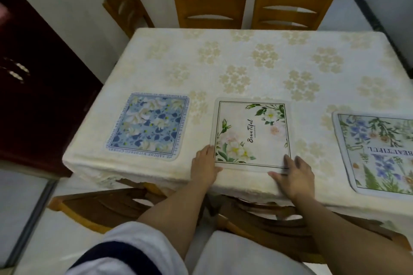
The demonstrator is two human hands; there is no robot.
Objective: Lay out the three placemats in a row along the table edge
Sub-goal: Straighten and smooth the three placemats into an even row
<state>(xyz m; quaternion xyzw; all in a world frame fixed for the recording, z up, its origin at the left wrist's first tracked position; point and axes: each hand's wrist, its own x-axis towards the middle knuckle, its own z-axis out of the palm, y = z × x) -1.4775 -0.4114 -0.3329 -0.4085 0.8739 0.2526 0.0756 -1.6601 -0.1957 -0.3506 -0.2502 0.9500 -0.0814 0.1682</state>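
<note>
- The left hand [204, 163] lies flat against the near-left corner of the cream placemat [252, 134], fingers [206, 149] straight and gripping nothing; the right hand [295, 177] presses spread fingers on its near-right corner; both are equally near.
- The cream placemat sits at 12 o'clock from the hands; its near side runs along the worktop [245, 62] edge; any squaring nudge probably goes sideways.
- The blue placemat [148, 125] lies at 10 o'clock and the fern placemat [380, 154] at 3 o'clock; both are well apart from it.

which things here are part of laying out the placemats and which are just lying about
Part of the job:
- blue floral placemat, at left
- white placemat, in the middle, touched by the left hand and right hand
- botanical placemat, at right
- table with its cream cloth

Just there:
- far wooden chairs
- near chair
- dark red cabinet, at left
</note>
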